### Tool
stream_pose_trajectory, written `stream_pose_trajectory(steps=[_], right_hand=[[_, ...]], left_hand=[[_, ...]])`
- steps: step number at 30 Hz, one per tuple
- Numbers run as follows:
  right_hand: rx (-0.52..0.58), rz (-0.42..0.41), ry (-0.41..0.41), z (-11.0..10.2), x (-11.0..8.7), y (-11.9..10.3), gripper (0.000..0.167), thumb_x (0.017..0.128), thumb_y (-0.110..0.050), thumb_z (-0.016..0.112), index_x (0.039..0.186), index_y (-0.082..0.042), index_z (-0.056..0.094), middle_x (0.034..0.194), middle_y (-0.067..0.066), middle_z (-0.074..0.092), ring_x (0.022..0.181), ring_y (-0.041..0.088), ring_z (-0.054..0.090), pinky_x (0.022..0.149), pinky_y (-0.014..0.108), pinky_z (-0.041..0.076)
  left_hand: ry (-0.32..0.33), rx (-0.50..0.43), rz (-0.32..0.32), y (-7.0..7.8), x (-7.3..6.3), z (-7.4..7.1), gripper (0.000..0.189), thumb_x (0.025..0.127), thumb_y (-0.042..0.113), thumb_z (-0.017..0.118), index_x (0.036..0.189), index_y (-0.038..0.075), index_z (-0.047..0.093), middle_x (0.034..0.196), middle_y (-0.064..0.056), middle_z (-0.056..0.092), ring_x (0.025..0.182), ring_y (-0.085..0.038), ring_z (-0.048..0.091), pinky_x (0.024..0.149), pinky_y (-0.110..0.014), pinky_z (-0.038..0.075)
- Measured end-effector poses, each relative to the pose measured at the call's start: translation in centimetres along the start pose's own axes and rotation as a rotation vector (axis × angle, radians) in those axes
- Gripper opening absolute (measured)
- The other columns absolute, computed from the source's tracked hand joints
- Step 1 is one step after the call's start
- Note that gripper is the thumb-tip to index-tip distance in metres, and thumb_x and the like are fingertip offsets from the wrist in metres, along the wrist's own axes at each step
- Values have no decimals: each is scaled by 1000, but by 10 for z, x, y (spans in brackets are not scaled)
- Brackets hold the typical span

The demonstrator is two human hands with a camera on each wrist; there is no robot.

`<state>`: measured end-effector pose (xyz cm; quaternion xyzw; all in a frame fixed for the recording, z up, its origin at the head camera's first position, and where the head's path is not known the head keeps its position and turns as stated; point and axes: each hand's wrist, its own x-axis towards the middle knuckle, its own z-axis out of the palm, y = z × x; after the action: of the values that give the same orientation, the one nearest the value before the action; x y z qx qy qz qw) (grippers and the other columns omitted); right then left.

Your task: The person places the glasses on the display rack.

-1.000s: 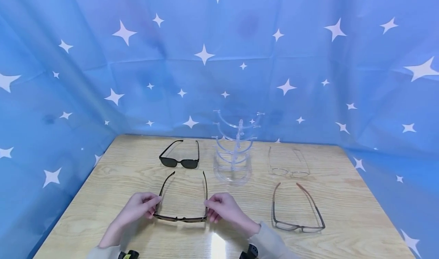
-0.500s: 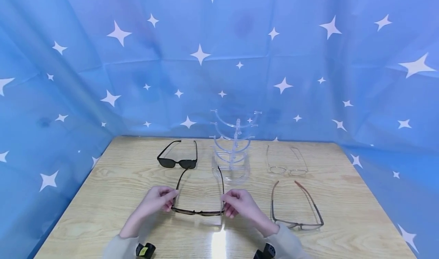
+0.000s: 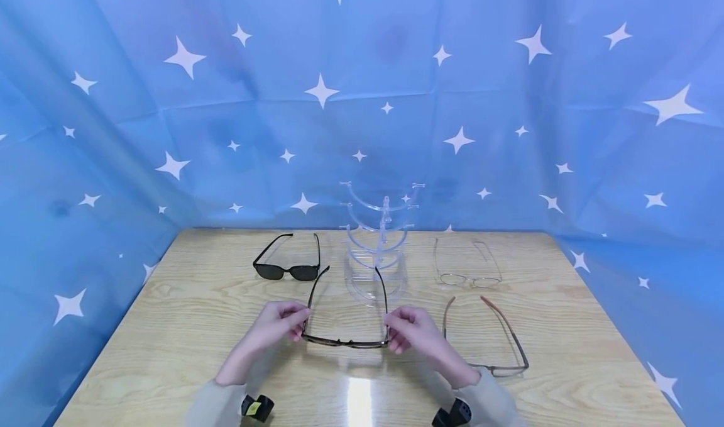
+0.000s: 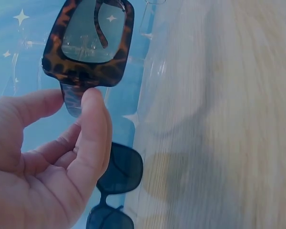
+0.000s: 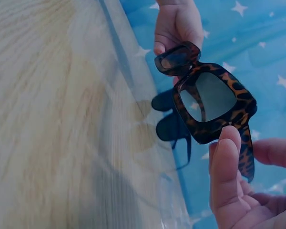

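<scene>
Head view, and both hands are busy: the left hand (image 3: 278, 321) pinches one temple of the tortoiseshell sunglasses (image 5: 212, 100), the right hand (image 3: 415, 331) pinches the other, both close to the hinges. Up off the wooden table (image 3: 170, 332) they are, arms unfolded, tips toward the clear rack (image 3: 382, 232). Over to the left lie black sunglasses (image 3: 271, 272); on the right, thin pale-framed glasses (image 3: 485, 282), and nearer, brown-tipped glasses (image 3: 508, 371), partly hidden by the right forearm.
</scene>
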<state>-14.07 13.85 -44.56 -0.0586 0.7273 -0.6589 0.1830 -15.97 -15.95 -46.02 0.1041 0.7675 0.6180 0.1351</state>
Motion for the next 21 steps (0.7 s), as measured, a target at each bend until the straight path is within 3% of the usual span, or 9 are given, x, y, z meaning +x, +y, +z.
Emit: stream_pose_trajectory(steps=[6,14,21], right_hand=[[-8,-8,26,-12,1,1,26,94,-12,54,95,14,55,66,3,58,53,10,57,51,21,52],[-19,18,61,-26,1,0,28,94,-15,54,96,13,55,66,3,57,54,10,57,52,20,52],[-47,21,89,-35,4,2,33,94,-17,55,100,15,55,65,2,57,53,10,58,52,21,53]], left_hand=[[-6,-26,3,5,6,10,39,91,8,58,114,-22,51,75,-9,62,64,-14,59,61,-30,57],[5,-60,-6,7,17,21,38,90,7,58,113,-22,51,73,-4,61,64,-12,58,64,-27,56],[12,-89,-4,9,22,27,38,90,6,58,114,-22,51,79,-11,64,64,-10,59,63,-25,55]])
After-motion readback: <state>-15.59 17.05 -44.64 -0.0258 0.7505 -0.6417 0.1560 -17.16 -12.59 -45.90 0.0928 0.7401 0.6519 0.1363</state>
